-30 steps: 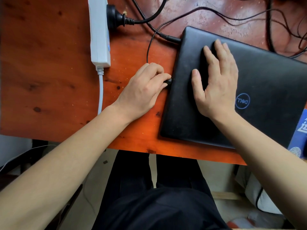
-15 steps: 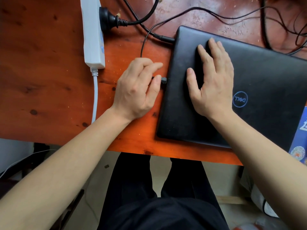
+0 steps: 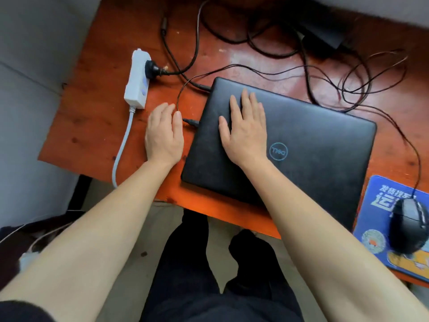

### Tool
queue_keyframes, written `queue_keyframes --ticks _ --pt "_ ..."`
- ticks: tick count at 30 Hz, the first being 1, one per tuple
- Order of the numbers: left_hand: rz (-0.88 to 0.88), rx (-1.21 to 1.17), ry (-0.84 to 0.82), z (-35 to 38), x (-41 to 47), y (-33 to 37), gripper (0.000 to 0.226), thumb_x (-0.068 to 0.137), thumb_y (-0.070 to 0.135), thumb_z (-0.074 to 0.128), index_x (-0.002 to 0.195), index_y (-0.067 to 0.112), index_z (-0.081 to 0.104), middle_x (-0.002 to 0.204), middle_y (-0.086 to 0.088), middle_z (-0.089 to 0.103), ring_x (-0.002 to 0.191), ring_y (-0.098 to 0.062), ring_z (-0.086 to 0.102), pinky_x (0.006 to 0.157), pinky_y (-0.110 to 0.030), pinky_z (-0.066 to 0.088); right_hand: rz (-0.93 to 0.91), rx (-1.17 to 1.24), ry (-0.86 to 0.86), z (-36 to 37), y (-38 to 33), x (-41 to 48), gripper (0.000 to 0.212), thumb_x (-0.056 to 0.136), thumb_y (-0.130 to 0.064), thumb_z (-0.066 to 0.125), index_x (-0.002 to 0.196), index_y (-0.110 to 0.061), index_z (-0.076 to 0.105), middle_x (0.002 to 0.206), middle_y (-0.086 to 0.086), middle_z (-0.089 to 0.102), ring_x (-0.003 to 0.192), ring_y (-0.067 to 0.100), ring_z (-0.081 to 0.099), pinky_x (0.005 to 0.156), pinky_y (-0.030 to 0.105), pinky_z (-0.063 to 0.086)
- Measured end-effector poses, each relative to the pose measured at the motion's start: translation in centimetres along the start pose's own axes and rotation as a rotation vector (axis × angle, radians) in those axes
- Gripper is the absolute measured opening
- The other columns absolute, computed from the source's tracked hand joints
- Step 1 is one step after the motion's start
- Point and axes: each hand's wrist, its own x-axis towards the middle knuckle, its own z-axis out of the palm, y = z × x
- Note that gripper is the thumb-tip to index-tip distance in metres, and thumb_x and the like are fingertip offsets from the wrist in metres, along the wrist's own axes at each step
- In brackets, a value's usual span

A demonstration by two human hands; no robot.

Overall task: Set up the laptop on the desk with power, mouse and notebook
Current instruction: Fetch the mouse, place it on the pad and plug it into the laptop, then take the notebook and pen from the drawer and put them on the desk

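A closed black laptop point(image 3: 301, 145) lies on the orange wooden desk point(image 3: 92, 126). My right hand point(image 3: 246, 129) rests flat on its lid near the left edge, fingers spread. My left hand point(image 3: 163, 133) lies open on the desk just left of the laptop, holding nothing. A small black plug point(image 3: 191, 122) sits in the laptop's left side, a finger-width from my left hand. Another black plug point(image 3: 202, 87) enters the laptop's far left corner. A black mouse point(image 3: 409, 225) sits on a blue mouse pad point(image 3: 376, 219) at the right.
A white power strip point(image 3: 137, 80) with a black plug in it lies left of the laptop, its grey cord running off the front edge. Loose black cables point(image 3: 301, 66) and a power brick point(image 3: 325, 31) lie behind the laptop. A grey wall is at the left.
My left hand let go of the small plug at the laptop's side and opened flat on the desk. The view pulled back, showing the mouse and pad.
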Motion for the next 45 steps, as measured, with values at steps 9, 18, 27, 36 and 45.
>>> queue_keyframes --ticks 9,18,27,36,45 --pt "-0.165 0.272 -0.093 -7.6 -9.4 6.8 0.062 0.102 0.053 0.023 0.151 0.018 0.037 0.160 -0.011 0.031 0.147 -0.028 0.026 0.119 -0.054 0.021 -0.144 -0.153 -0.381 -8.0 5.3 -5.2 0.066 0.101 -0.057 0.028 0.155 -0.018 0.028 0.165 0.015 0.016 0.151 0.034 0.012 0.120 0.049 0.021" --pt "-0.304 0.462 0.265 -27.3 -11.6 9.9 0.071 0.096 0.064 0.017 0.154 0.024 0.028 0.163 -0.015 0.020 0.148 -0.036 0.021 0.114 -0.066 0.018 -0.446 -0.043 0.002 -22.6 -8.4 -2.1 0.078 0.094 -0.071 0.032 0.156 -0.024 0.029 0.165 0.015 0.020 0.151 0.037 0.017 0.118 0.056 0.021" --pt "-0.557 0.589 0.652 -47.7 -32.2 2.2 0.072 0.097 0.064 0.008 0.156 0.025 0.017 0.165 -0.014 0.009 0.151 -0.035 0.012 0.117 -0.063 0.013 -0.899 0.133 0.092 -25.1 -34.1 -15.4 0.083 0.092 -0.074 0.024 0.160 -0.028 0.010 0.167 0.014 0.007 0.153 0.034 0.006 0.122 0.054 0.014" --pt "-0.991 0.848 0.819 -63.0 -71.2 -8.1 0.072 0.098 0.061 0.010 0.157 0.021 0.017 0.165 -0.016 0.008 0.151 -0.036 0.011 0.117 -0.063 0.014 -1.451 0.235 0.003 -20.8 -60.6 -48.3 0.085 0.091 -0.079 0.019 0.159 -0.031 0.001 0.168 0.010 -0.002 0.154 0.030 -0.001 0.123 0.051 0.007" --pt "-1.411 0.885 0.878 -66.1 -102.2 -13.8 0.071 0.099 0.061 0.015 0.154 0.018 0.027 0.161 -0.020 0.021 0.148 -0.039 0.021 0.113 -0.066 0.021 -1.822 0.274 -0.156 -15.2 -76.2 -80.4 0.085 0.091 -0.080 0.012 0.159 -0.031 -0.005 0.167 0.009 -0.008 0.154 0.028 -0.005 0.124 0.050 0.004"
